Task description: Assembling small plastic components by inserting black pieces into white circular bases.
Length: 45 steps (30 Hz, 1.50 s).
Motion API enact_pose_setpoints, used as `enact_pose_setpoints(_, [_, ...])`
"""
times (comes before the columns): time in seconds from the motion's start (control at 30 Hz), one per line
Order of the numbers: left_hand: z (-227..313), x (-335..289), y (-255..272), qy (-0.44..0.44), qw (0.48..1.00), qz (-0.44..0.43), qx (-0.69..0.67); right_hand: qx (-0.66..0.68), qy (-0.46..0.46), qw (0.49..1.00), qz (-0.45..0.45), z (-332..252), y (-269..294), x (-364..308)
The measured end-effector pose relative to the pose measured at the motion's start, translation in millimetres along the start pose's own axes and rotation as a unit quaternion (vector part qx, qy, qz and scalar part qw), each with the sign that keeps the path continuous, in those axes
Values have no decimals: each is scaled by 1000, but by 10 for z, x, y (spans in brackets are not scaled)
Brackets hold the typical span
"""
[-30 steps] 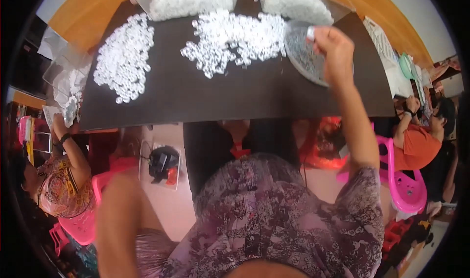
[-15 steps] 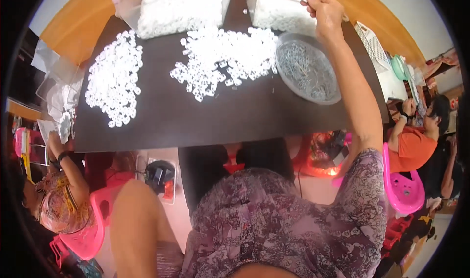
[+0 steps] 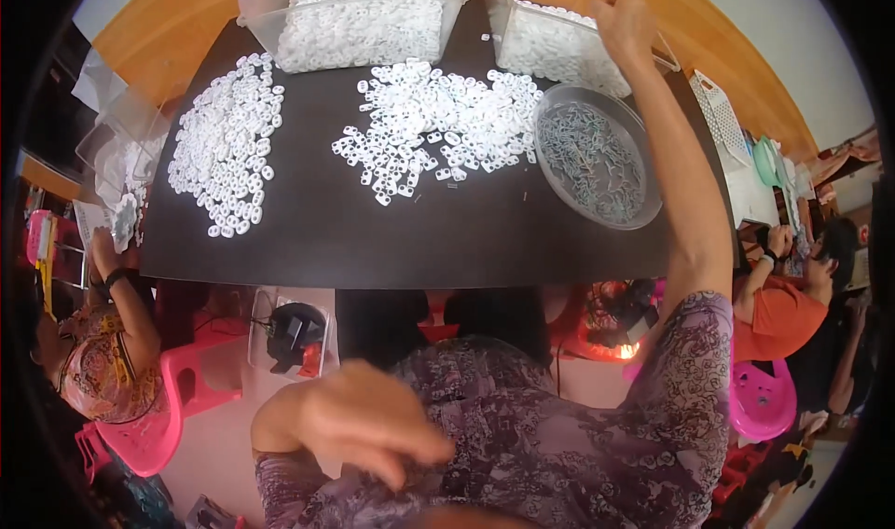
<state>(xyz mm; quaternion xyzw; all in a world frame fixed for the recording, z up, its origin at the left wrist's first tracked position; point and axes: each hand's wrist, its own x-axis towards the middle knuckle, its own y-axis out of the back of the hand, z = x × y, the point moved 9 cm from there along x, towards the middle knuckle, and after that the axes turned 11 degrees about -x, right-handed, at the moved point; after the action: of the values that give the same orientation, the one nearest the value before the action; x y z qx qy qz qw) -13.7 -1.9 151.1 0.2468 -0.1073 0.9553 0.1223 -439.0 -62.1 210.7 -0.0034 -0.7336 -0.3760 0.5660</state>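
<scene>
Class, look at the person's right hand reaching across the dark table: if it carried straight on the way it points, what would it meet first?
Most likely the right-hand clear bin of small white pieces: the right hand is already at its far rim, though depth is hard to judge here.

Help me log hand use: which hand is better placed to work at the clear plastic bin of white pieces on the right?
Right hand: already at the clear plastic bin; left hand hangs near the lap.

White plastic pieces (image 3: 438, 128) on a black table (image 3: 373, 240), purple floral-patterned sleeve (image 3: 690, 380), pink chair (image 3: 760, 403)
</scene>
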Motion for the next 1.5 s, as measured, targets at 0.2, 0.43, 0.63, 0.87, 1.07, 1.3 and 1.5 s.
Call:
enact_pose_setpoints(0.2, [-505, -272, 453, 135, 955, 246, 99, 163, 189, 951, -182, -963, 317, -1218])
enact_pose_setpoints(0.43, [-895, -486, 767, 158, 903, 399, 15, 113, 320, 907, -248, -1175, 641, -2011])
enact_pose_setpoints(0.63, [-910, -519, 1039, 126, 878, 452, 91, -12, 468, 853, -230, -1421, 692, -2253])
enact_pose_setpoints(0.87, [-750, -323, 1359, 99, 828, 483, 267, -36, 506, 825, -247, -1480, 675, -2325])
enact_pose_setpoints(1.07, [-498, 39, 1443, 25, 733, 425, 531, -42, 511, 824, -242, -1498, 656, -2299])
enact_pose_setpoints(1.3, [-583, 337, 1458, 36, 738, 381, 555, 73, 410, 879, -230, -1488, 687, -2224])
enact_pose_setpoints(1.5, [-958, 295, 1407, 169, 821, 400, 372, 257, 236, 924, -154, -1557, 772, -2119])
